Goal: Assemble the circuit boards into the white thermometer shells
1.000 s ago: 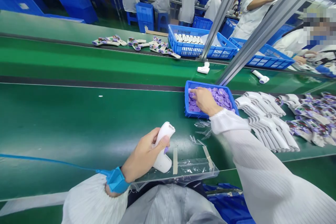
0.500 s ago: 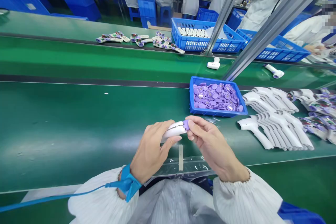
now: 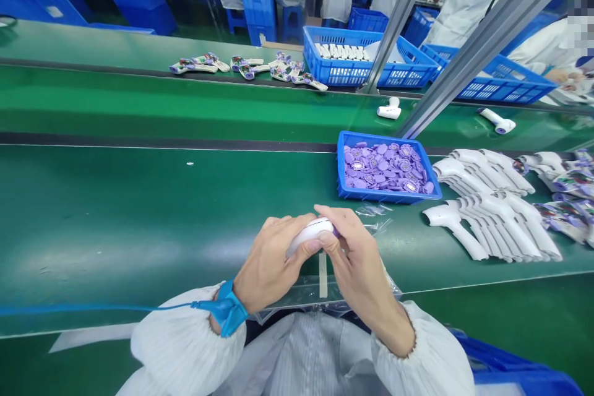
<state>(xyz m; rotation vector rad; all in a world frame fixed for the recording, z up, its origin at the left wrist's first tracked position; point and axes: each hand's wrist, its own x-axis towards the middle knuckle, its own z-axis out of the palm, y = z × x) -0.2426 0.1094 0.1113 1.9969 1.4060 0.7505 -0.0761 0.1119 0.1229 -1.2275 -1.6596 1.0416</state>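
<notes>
A white plastic device (image 3: 310, 234) with a bit of purple at its right end is held between both hands over the green table, low in the middle of the view. My left hand (image 3: 273, 260) wraps round its left part; a blue wrist strap with a cord is on that wrist. Around the right end close the fingers and thumb of my right hand (image 3: 355, 253), which hide most of the purple part. Just beyond the hands stands a blue tray (image 3: 388, 197) full of purple pieces.
White gun-shaped shells (image 3: 492, 229) lie in rows at the right, beside assemblies with wiring (image 3: 568, 219). Two white devices lie on the green conveyor (image 3: 232, 112) beyond the tray. Sloping metal posts (image 3: 464, 68) rise at the right. Blue baskets (image 3: 338, 77) and people in white stand farther back.
My right hand has moved slightly left and closed over the purple end, covering more of it. The two devices on the conveyor have shifted right.
</notes>
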